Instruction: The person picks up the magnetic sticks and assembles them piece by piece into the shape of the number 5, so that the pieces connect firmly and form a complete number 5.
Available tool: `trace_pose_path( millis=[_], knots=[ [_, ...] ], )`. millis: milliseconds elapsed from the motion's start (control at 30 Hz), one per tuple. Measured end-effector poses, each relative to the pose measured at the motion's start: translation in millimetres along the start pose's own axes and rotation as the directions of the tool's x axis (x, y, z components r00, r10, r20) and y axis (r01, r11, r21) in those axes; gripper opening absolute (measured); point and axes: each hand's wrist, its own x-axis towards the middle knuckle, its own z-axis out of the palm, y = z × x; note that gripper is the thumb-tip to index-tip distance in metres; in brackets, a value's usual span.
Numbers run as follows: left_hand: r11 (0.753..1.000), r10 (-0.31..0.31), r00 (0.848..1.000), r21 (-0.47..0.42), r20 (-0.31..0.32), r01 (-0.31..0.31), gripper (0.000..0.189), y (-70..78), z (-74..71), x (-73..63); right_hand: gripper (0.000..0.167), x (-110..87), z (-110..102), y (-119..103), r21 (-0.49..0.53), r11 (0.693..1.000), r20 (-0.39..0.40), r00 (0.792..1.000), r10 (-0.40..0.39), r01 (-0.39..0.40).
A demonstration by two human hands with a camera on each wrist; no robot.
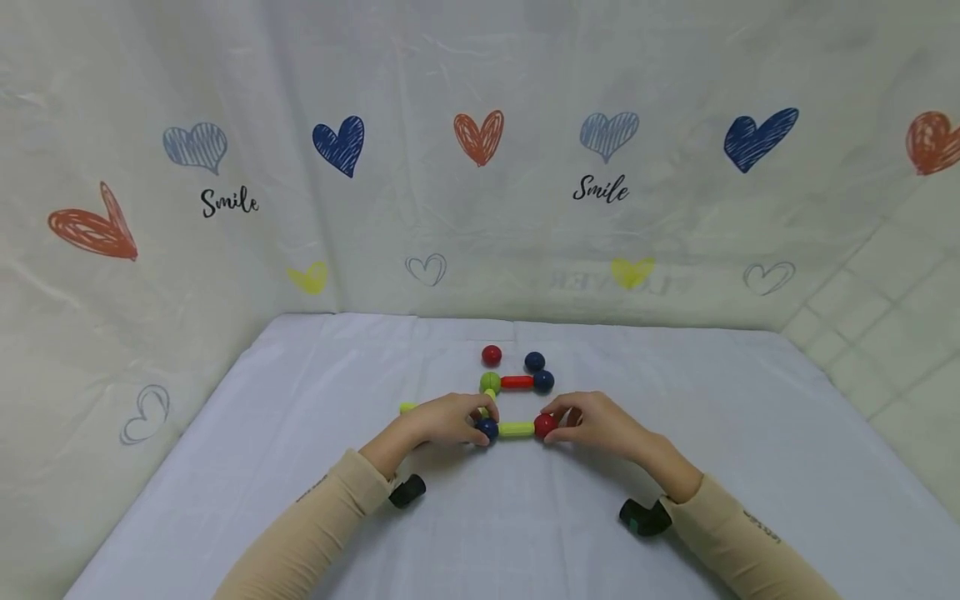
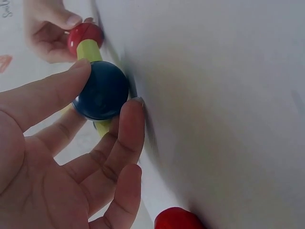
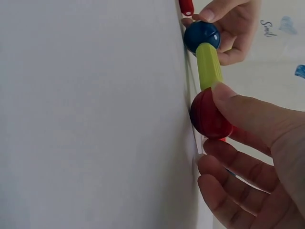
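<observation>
My left hand [image 1: 448,418] pinches a dark blue ball [image 2: 102,90] between thumb and fingers. A yellow-green rod [image 1: 516,429] joins that ball to a red ball [image 3: 210,114], which my right hand [image 1: 600,423] holds by thumb and fingertips. From the blue ball another yellow-green rod [image 1: 491,395], partly behind the left fingers, leads back to a green ball [image 1: 490,382]. A red rod [image 1: 517,382] runs from there to a second dark blue ball [image 1: 543,382]. The joined pieces lie low on the white cloth.
Behind the joined pieces sit a loose red ball [image 1: 491,355] and a dark blue ball [image 1: 535,361]. A yellow-green piece [image 1: 407,408] shows beyond the left wrist. Something red [image 2: 178,219] lies near the left hand. A printed curtain [image 1: 480,208] hangs behind the table.
</observation>
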Motion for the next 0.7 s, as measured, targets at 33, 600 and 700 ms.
trace_pose_path(
  millis=[33,600,700],
  knots=[
    [1.0,0.002,1.0,0.0,0.001,-0.002,0.026,0.1,-0.2,0.2,0.031,0.3,-0.1,-0.2,0.006,1.0,-0.003,1.0,-0.003,0.003],
    [1.0,-0.002,1.0,-0.009,0.006,0.002,0.026,-0.2,-2.0,1.4,0.028,7.5,-4.6,-12.3,0.019,0.999,0.037,0.999,0.032,-0.032],
    [1.0,-0.001,1.0,-0.012,0.006,0.001,0.026,-0.6,-1.5,1.7,0.027,9.7,-5.2,-12.2,0.01,0.999,0.053,0.998,0.031,-0.032]
  ],
)
